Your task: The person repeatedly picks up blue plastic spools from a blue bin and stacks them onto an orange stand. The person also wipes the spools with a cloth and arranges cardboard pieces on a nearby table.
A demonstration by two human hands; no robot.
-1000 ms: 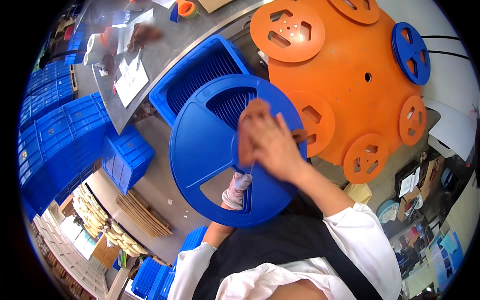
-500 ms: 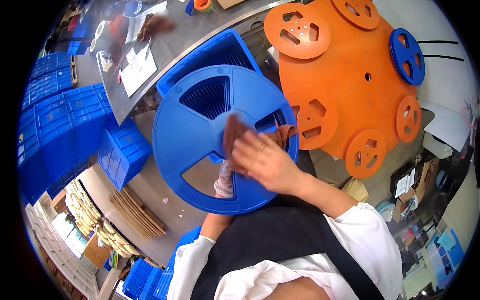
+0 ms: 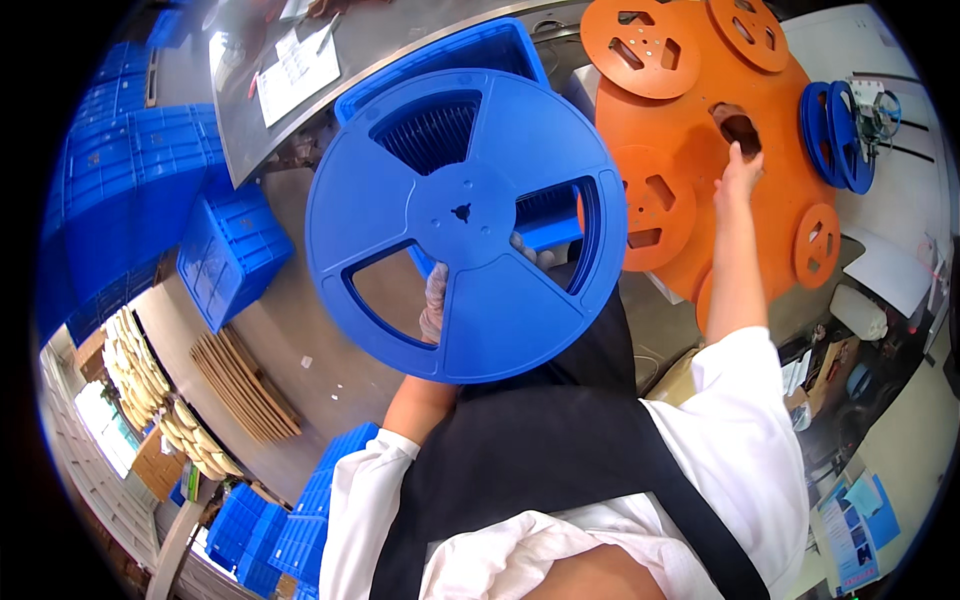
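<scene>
A large blue plastic reel [image 3: 500,320] is held up in front of me, one flat face showing, with window-shaped cutouts and a small centre hole. My left hand [image 3: 435,300], in a light glove, is closed on the reel from behind; its fingers show through the cutouts, the rest hidden. Out to the right, my bare right hand [image 3: 740,175] is closed on a brown cloth [image 3: 738,130], above a big orange round plate [image 3: 680,120]. Below the blue reel stands an open blue crate [image 3: 510,40], partly covered by it.
Several orange slotted discs [image 3: 645,50] sit around the orange plate's rim. A blue double-flanged reel [image 3: 835,135] is at its right edge, beside a metal fitting. A metal table [image 3: 230,110] with papers [image 3: 300,75] lies beyond. Stacked blue crates [image 3: 160,160] stand left.
My right hand has left the reel's centre with the cloth and moved right, over the orange plate. The reel's hub is uncovered now. My left hand still holds the reel.
</scene>
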